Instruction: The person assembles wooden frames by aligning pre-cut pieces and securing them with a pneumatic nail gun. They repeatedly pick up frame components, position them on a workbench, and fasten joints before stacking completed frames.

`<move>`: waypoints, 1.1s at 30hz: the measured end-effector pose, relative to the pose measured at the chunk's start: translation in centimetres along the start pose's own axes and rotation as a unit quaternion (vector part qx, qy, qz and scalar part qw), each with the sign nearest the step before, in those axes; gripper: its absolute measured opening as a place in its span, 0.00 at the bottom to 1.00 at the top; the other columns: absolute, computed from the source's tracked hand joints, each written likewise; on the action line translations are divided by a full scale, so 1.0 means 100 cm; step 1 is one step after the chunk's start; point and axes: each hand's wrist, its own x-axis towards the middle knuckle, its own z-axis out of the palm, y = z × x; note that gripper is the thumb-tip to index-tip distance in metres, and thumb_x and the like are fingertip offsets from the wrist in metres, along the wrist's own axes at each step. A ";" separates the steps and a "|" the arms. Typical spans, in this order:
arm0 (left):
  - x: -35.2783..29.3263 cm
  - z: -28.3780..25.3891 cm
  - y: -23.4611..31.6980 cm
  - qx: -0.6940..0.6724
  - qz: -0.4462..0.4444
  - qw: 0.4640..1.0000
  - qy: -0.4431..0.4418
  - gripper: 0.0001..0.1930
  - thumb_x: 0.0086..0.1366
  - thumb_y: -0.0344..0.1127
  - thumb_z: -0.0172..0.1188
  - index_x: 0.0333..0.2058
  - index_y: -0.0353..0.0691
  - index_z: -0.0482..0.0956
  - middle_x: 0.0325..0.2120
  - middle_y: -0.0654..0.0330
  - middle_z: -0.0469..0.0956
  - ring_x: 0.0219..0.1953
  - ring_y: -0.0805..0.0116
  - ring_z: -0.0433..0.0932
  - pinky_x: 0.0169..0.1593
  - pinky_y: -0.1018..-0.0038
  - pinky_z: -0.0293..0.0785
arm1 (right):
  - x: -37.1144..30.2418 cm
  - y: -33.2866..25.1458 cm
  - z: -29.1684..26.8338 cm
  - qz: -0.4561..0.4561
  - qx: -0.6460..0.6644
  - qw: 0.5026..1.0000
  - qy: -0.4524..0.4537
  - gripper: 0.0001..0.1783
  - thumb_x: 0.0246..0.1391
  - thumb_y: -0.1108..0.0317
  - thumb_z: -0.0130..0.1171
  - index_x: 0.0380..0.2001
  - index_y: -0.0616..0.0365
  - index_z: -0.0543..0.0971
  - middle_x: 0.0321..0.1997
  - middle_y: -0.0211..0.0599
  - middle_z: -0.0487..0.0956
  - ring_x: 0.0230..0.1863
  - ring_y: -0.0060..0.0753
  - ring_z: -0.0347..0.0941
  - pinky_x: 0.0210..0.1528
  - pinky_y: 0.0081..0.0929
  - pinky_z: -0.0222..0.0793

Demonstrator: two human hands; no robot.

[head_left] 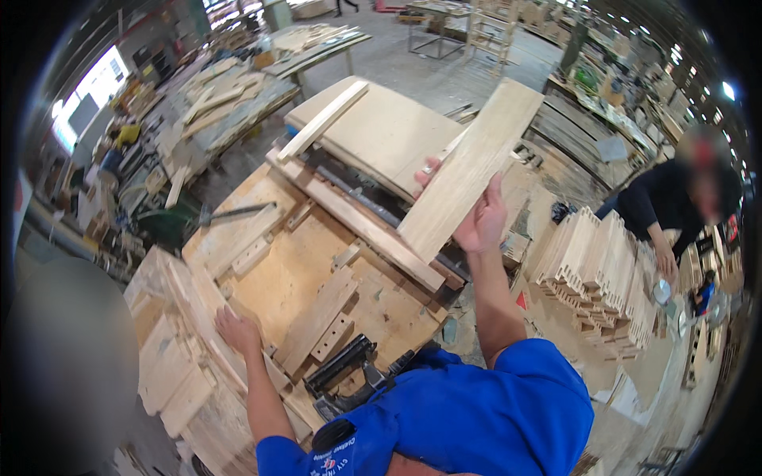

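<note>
My right hand [482, 218] is raised, its fingers and thumb around a wide, flat pale wooden board [476, 163] that tilts up and away over the far side of the workbench. At the bench's left side my left hand [240, 332] is closed over the edge of a long wooden rail [194, 305]. Between my arms, a short wooden plank [319, 317] lies at a slant on the bench, beside a wooden block with holes [332, 337]. Close to my body rests a black nail gun [349, 377].
A thick wooden bar [365, 226] runs across the bench's far side, with a large flat panel [389, 135] beyond it. Stacked slotted wooden parts [591, 266] stand on the right, near a co-worker [667, 198]. Loose boards [178, 381] lie at the left.
</note>
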 end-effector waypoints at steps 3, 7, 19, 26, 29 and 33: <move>0.003 0.016 -0.008 -0.024 0.005 0.999 0.035 0.30 0.59 0.32 0.59 0.62 0.34 0.74 0.67 0.45 0.69 0.71 0.45 0.62 0.76 0.53 0.52 | -0.004 0.046 0.002 0.093 -0.005 0.992 -0.081 0.44 0.72 0.31 0.32 0.67 0.62 0.68 0.56 0.53 0.79 0.52 0.47 0.81 0.54 0.44 0.82; 0.001 0.024 -0.023 -0.035 0.015 0.998 0.046 0.29 0.59 0.32 0.60 0.61 0.35 0.75 0.66 0.46 0.69 0.71 0.47 0.61 0.76 0.53 0.51 | 0.018 0.110 -0.016 0.288 -0.166 0.941 -0.067 0.36 0.73 0.38 0.43 0.62 0.60 0.74 0.49 0.42 0.81 0.45 0.35 0.81 0.46 0.31 0.80; 0.017 0.056 0.012 -0.149 0.006 0.985 0.088 0.22 0.58 0.30 0.57 0.53 0.33 0.80 0.58 0.42 0.75 0.66 0.41 0.67 0.74 0.50 0.56 | 0.082 0.249 -0.074 0.086 -0.960 0.236 -0.120 0.28 0.59 0.46 0.57 0.54 0.53 0.78 0.50 0.57 0.82 0.52 0.61 0.80 0.53 0.54 0.76; 0.004 0.050 0.004 -0.444 -0.176 0.877 0.048 0.24 0.74 0.35 0.48 0.64 0.32 0.70 0.70 0.41 0.63 0.75 0.44 0.55 0.79 0.55 0.46 | 0.049 0.245 -0.067 -0.058 -0.769 0.340 -0.539 0.19 0.61 0.56 0.55 0.49 0.54 0.81 0.48 0.49 0.83 0.49 0.53 0.81 0.49 0.50 0.78; -0.020 0.030 -0.010 -0.195 -0.078 0.976 0.054 0.21 0.70 0.39 0.53 0.56 0.34 0.78 0.66 0.43 0.67 0.74 0.43 0.57 0.79 0.52 0.46 | 0.044 0.245 -0.087 -0.033 -0.751 0.301 -0.587 0.19 0.62 0.55 0.55 0.48 0.55 0.82 0.47 0.50 0.84 0.48 0.54 0.81 0.48 0.50 0.78; -0.026 0.012 -0.018 -0.149 -0.097 0.980 0.089 0.20 0.68 0.39 0.54 0.53 0.36 0.79 0.63 0.44 0.70 0.73 0.42 0.58 0.78 0.50 0.46 | 0.064 0.282 -0.079 -0.042 -0.694 0.258 -0.671 0.18 0.63 0.55 0.55 0.47 0.55 0.82 0.46 0.50 0.84 0.46 0.55 0.81 0.47 0.51 0.78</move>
